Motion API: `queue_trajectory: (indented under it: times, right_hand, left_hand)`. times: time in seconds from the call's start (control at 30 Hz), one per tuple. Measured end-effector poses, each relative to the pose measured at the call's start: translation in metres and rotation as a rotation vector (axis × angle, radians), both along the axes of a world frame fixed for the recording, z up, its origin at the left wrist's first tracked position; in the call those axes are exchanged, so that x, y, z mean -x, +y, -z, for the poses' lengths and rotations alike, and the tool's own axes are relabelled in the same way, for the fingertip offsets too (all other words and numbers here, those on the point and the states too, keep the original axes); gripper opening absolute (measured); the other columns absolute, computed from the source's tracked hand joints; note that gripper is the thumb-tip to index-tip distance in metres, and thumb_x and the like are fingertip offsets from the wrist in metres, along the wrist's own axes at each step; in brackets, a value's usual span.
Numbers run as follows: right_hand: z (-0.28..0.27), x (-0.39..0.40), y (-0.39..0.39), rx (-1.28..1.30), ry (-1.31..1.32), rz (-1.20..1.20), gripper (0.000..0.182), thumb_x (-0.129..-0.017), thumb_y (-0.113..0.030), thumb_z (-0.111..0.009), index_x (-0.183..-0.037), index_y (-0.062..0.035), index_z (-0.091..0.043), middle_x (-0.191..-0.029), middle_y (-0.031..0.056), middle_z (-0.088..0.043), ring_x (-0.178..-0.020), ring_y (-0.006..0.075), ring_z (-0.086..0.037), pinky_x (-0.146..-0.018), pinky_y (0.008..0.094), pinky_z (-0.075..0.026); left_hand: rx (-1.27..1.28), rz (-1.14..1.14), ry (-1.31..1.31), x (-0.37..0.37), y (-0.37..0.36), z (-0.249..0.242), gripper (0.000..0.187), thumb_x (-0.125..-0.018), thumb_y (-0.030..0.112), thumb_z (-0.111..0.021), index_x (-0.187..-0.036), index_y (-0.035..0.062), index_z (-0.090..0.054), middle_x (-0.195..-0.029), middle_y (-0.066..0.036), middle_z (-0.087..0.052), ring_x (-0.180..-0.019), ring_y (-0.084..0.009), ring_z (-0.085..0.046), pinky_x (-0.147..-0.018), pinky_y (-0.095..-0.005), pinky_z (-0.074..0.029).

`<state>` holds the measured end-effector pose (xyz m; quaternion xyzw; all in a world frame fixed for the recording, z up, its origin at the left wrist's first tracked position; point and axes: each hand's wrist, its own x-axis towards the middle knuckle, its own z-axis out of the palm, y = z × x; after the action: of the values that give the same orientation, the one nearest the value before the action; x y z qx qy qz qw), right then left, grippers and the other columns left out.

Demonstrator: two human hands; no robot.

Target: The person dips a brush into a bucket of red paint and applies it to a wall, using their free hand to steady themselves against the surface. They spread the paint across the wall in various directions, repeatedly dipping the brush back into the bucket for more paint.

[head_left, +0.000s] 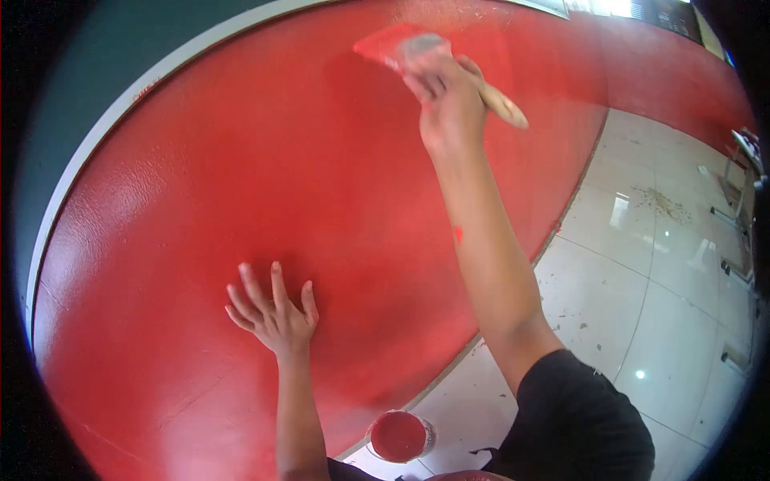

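Observation:
My right hand (449, 88) grips a paintbrush (504, 106) by its wooden handle, high up against the red wall (200, 192). Red paint covers the brush's bristles, which point to the upper left and overlap the wall in this view. Lower down on the left, my left hand (277, 317) is spread open in front of the wall with nothing in it. A small red smear marks my right forearm. Below, between my arms, a bucket of red paint (399, 437) stands on the floor beside the wall's foot.
White floor tiles (642, 264), spotted with paint flecks and debris, run along the wall's base. A pale trim strip (104, 128) borders the red area, with a dark green surface (80, 72) beyond it. Metal-legged furniture (734, 272) stands at the far right.

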<state>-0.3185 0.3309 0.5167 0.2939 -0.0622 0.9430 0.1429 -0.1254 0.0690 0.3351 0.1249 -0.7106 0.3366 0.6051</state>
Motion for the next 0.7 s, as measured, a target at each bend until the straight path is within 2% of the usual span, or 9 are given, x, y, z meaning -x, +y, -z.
queue_trajectory:
  times: [0.03, 0.1, 0.17, 0.27, 0.37, 0.43, 0.57, 0.6, 0.7]
  right_hand:
    - [-0.019, 0.013, 0.001, -0.018, 0.005, 0.007, 0.042, -0.086, 0.003, -0.066, -0.114, -0.0083, -0.038, -0.095, 0.0113, -0.066, -0.091, 0.0263, -0.071, -0.079, 0.0364, -0.059]
    - [-0.048, 0.033, -0.001, -0.031, 0.018, 0.013, 0.045, -0.085, 0.005, -0.066, -0.116, -0.0079, -0.036, -0.096, 0.012, -0.066, -0.09, 0.0281, -0.072, -0.078, 0.0366, -0.06]
    - [-0.06, 0.05, -0.008, -0.004, -0.006, 0.03, 0.043, -0.081, 0.003, -0.065, -0.115, -0.0063, -0.041, -0.099, 0.0111, -0.064, -0.086, 0.0242, -0.071, -0.08, 0.0413, -0.059]
    - [-0.034, 0.068, -0.022, 0.033, -0.032, 0.016, 0.046, -0.081, 0.007, -0.067, -0.113, -0.0061, -0.037, -0.101, 0.0149, -0.064, -0.083, 0.0299, -0.073, -0.072, 0.0388, -0.062]
    - [0.019, 0.049, -0.022, 0.06, -0.161, -0.008, 0.045, -0.081, 0.007, -0.067, -0.113, -0.006, -0.039, -0.101, 0.0145, -0.063, -0.083, 0.0287, -0.072, -0.07, 0.0386, -0.062]
    - [0.033, 0.037, -0.007, -0.04, -0.216, 0.018, 0.045, -0.08, 0.007, -0.067, -0.115, -0.0054, -0.041, -0.102, 0.013, -0.064, -0.085, 0.0275, -0.071, -0.071, 0.0377, -0.062]
    - [-0.029, 0.04, 0.001, 0.043, -0.047, -0.025, 0.045, -0.081, 0.007, -0.066, -0.118, -0.0025, -0.042, -0.101, 0.014, -0.064, -0.085, 0.0278, -0.072, -0.073, 0.0374, -0.063]
    - [-0.047, 0.044, -0.001, 0.017, -0.014, -0.059, 0.045, -0.081, 0.006, -0.066, -0.119, -0.0021, -0.042, -0.102, 0.0138, -0.063, -0.085, 0.0273, -0.072, -0.074, 0.0371, -0.063]
    - [-0.057, 0.052, -0.007, -0.021, 0.04, -0.079, 0.045, -0.083, 0.006, -0.064, -0.121, -0.0017, -0.042, -0.104, 0.0136, -0.062, -0.086, 0.0268, -0.072, -0.075, 0.0367, -0.063]
  left_hand:
    - [-0.038, 0.121, 0.052, 0.002, 0.0, -0.003, 0.06, -0.102, 0.056, -0.049, -0.151, 0.0212, -0.045, -0.163, -0.019, -0.034, -0.151, -0.0438, -0.025, -0.122, -0.0593, -0.013]
    - [-0.032, 0.083, 0.034, 0.001, -0.004, -0.002, 0.06, -0.102, 0.056, -0.049, -0.15, 0.0214, -0.046, -0.163, -0.018, -0.034, -0.151, -0.0425, -0.025, -0.122, -0.0588, -0.012]
    - [-0.034, 0.043, 0.02, -0.001, -0.001, 0.002, 0.059, -0.102, 0.056, -0.049, -0.15, 0.0216, -0.046, -0.163, -0.017, -0.035, -0.151, -0.0412, -0.026, -0.122, -0.0583, -0.012]
    - [-0.044, 0.039, 0.009, 0.0, -0.001, -0.001, 0.058, -0.102, 0.055, -0.048, -0.149, 0.0212, -0.047, -0.163, -0.018, -0.035, -0.151, -0.0402, -0.028, -0.122, -0.058, -0.013]
    - [-0.055, 0.029, 0.01, 0.0, 0.001, 0.001, 0.057, -0.102, 0.054, -0.049, -0.148, 0.0207, -0.047, -0.163, -0.018, -0.035, -0.15, -0.04, -0.029, -0.122, -0.0576, -0.013]
    - [-0.061, 0.011, 0.001, 0.0, 0.001, 0.001, 0.058, -0.101, 0.054, -0.049, -0.149, 0.0214, -0.047, -0.163, -0.018, -0.034, -0.15, -0.0404, -0.029, -0.122, -0.0583, -0.013]
    - [-0.062, 0.016, -0.002, 0.002, 0.003, 0.0, 0.062, -0.101, 0.053, -0.051, -0.154, 0.0234, -0.038, -0.164, -0.018, -0.032, -0.15, -0.041, -0.029, -0.122, -0.0593, -0.012]
    - [-0.049, 0.033, 0.017, 0.003, 0.0, 0.001, 0.066, -0.101, 0.054, -0.05, -0.158, 0.0251, -0.031, -0.163, -0.019, -0.034, -0.15, -0.0407, -0.029, -0.123, -0.0587, -0.011]
    - [-0.029, 0.046, 0.039, 0.005, -0.003, 0.002, 0.073, -0.102, 0.056, -0.049, -0.162, 0.0263, -0.02, -0.163, -0.019, -0.034, -0.15, -0.0406, -0.03, -0.123, -0.0587, -0.011]
